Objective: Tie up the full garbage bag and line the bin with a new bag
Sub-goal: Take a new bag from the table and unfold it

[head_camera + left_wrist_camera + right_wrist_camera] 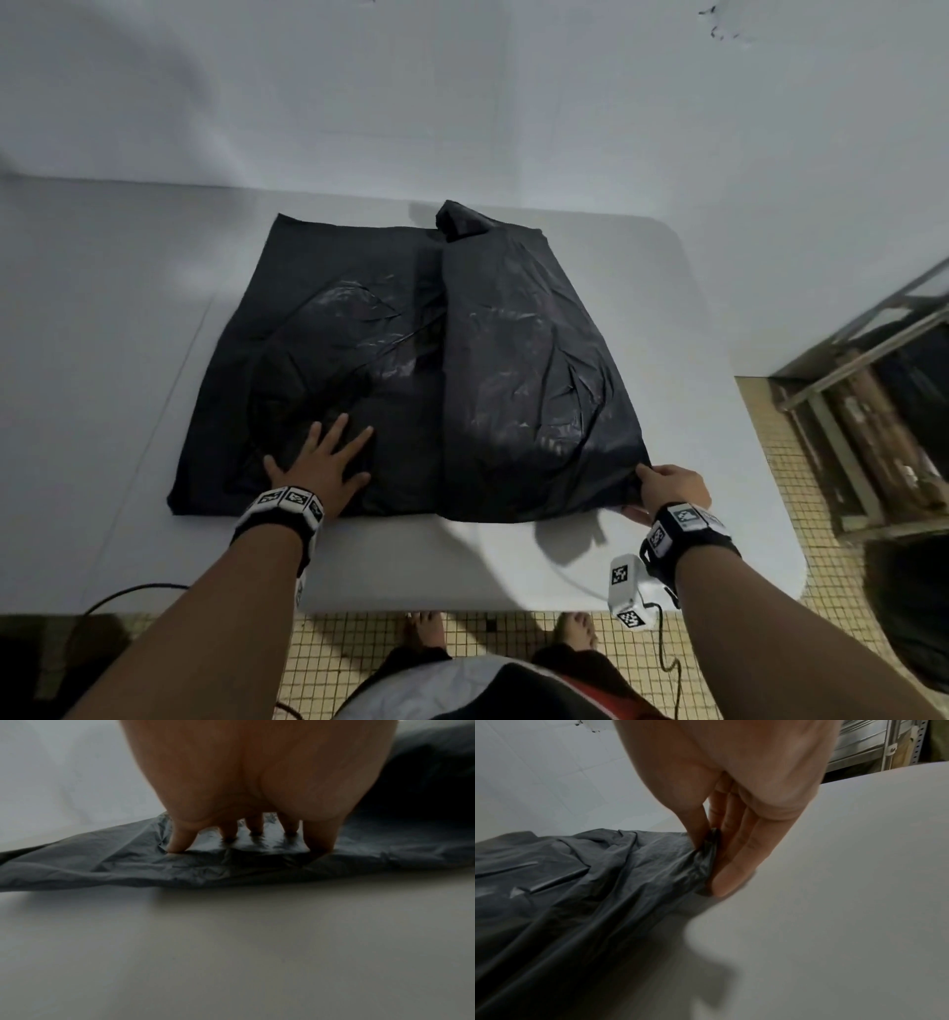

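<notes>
A large black garbage bag (411, 360) lies spread out on the white table (462, 565), its right half puffed up and folded over the flat left half. My left hand (323, 457) rests flat on the bag's near left part with fingers spread; in the left wrist view its fingertips (177, 845) press into the plastic (102, 866). My right hand (662, 488) pinches the bag's near right corner at the table's right side. In the right wrist view the thumb and fingers (729, 878) squeeze a bunched fold of the bag (706, 850).
A metal shelf rack (873, 401) stands to the right of the table over the tiled floor (760, 462). A dark bag-like shape (914, 616) sits low at the right edge. A black cable (128, 591) hangs off the table's near left. The wall (359, 92) is close behind.
</notes>
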Demonstrator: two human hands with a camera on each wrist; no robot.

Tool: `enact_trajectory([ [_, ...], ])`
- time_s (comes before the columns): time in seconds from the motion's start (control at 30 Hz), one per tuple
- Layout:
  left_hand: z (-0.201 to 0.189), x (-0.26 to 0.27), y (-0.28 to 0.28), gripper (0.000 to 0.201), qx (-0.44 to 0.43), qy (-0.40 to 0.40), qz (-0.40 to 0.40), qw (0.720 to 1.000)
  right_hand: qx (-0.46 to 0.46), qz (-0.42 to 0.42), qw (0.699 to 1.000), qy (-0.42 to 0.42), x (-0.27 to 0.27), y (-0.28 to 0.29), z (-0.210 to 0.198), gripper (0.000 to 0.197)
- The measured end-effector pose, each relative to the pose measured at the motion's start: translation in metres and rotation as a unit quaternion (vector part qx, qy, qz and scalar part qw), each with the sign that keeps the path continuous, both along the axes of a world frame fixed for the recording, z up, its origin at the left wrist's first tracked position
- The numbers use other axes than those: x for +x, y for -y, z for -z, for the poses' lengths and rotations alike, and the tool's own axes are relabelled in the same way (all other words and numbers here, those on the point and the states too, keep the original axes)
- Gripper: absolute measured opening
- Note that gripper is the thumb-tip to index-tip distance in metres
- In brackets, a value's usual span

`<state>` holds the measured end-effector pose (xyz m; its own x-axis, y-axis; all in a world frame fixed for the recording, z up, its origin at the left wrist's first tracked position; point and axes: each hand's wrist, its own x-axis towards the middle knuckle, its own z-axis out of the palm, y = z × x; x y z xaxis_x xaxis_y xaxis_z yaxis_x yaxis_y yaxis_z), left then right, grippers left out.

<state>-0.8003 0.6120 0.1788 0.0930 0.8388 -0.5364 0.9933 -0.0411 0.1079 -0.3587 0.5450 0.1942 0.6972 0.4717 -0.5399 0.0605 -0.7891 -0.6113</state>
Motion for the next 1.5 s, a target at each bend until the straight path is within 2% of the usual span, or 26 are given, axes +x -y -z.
enact_trajectory([
  [0.1, 0.0, 0.002, 0.001, 0.067, 0.007, -0.001, -0.005, 1.0, -0.063, -0.081, 0.987, 0.121, 0.009, 0.004, -0.005, 0.027],
  [0.17, -0.001, 0.004, 0.0, 0.067, 0.006, -0.001, -0.011, 1.0, -0.07, -0.085, 0.982, 0.152, 0.011, 0.002, -0.008, 0.03],
  [0.23, -0.002, 0.007, 0.0, 0.066, 0.005, 0.003, -0.022, 1.0, -0.027, -0.057, 0.983, 0.174, 0.001, -0.003, -0.011, 0.04],
  [0.27, -0.002, 0.009, 0.0, 0.065, 0.005, 0.006, -0.028, 1.0, 0.023, -0.055, 0.976, 0.211, -0.009, -0.006, -0.014, 0.046],
  [0.3, -0.002, 0.01, 0.0, 0.064, 0.007, 0.01, -0.034, 0.999, 0.094, -0.077, 0.959, 0.257, -0.023, -0.008, -0.018, 0.051],
  [0.33, -0.002, 0.011, 0.001, 0.064, 0.007, 0.013, -0.037, 0.999, 0.177, -0.133, 0.93, 0.292, -0.039, -0.01, -0.023, 0.054],
  [0.4, -0.002, 0.011, 0.002, 0.069, 0.003, 0.014, -0.038, 0.999, 0.266, -0.325, 0.854, 0.307, -0.068, -0.014, -0.029, 0.061],
  [0.43, -0.001, 0.011, 0.003, 0.071, 0.0, 0.012, -0.036, 0.999, 0.254, -0.418, 0.818, 0.303, -0.08, -0.016, -0.028, 0.064],
  [0.47, -0.001, 0.01, 0.003, 0.073, -0.003, 0.008, -0.033, 0.999, 0.211, -0.49, 0.795, 0.291, -0.09, -0.017, -0.026, 0.064],
  [0.5, -0.002, 0.009, 0.003, 0.074, -0.004, 0.006, -0.031, 1.0, 0.151, -0.534, 0.785, 0.275, -0.096, -0.017, -0.021, 0.064],
  [0.57, -0.003, 0.008, 0.002, 0.075, -0.007, 0.007, -0.028, 1.0, 0.028, -0.555, 0.797, 0.237, -0.1, -0.015, -0.007, 0.061],
  [0.63, -0.003, 0.007, 0.003, 0.075, -0.008, 0.01, -0.027, 1.0, -0.072, -0.54, 0.812, 0.208, -0.093, -0.013, 0.004, 0.06],
  [0.73, -0.002, 0.006, 0.004, 0.075, -0.008, 0.013, -0.028, 1.0, -0.139, -0.533, 0.81, 0.202, -0.076, -0.011, 0.01, 0.06],
  [0.9, -0.002, 0.001, 0.003, 0.076, -0.012, 0.021, -0.027, 0.999, -0.153, -0.487, 0.834, 0.209, -0.041, -0.007, 0.004, 0.06],
  [1.03, -0.003, -0.013, 0.004, 0.075, -0.009, 0.018, -0.024, 1.0, -0.192, -0.454, 0.842, 0.219, -0.01, -0.005, -0.002, 0.06],
  [1.13, -0.006, -0.02, 0.003, 0.07, 0.002, 0.001, -0.034, 0.999, -0.195, -0.421, 0.855, 0.232, -0.006, -0.008, -0.008, 0.064],
  [1.23, -0.009, -0.004, 0.0, 0.062, 0.066, 0.016, -0.043, 0.997, -0.068, -0.378, 0.882, 0.273, -0.026, -0.013, -0.013, 0.076],
  [1.3, -0.006, 0.017, 0.001, 0.069, 0.057, 0.039, -0.034, 0.997, 0.017, -0.405, 0.875, 0.264, -0.047, -0.015, -0.013, 0.072],
  [1.33, -0.003, 0.027, 0.003, 0.073, 0.037, 0.04, -0.03, 0.998, 0.03, -0.434, 0.866, 0.246, -0.056, -0.015, -0.01, 0.07],
  [1.4, 0.005, 0.039, 0.008, 0.08, -0.003, 0.022, -0.03, 0.999, -0.007, -0.474, 0.854, 0.214, -0.067, -0.014, -0.002, 0.068],
  [1.5, 0.011, 0.031, 0.014, 0.085, -0.023, 0.022, -0.037, 0.999, -0.104, -0.463, 0.859, 0.19, -0.056, -0.009, 0.012, 0.066],
])
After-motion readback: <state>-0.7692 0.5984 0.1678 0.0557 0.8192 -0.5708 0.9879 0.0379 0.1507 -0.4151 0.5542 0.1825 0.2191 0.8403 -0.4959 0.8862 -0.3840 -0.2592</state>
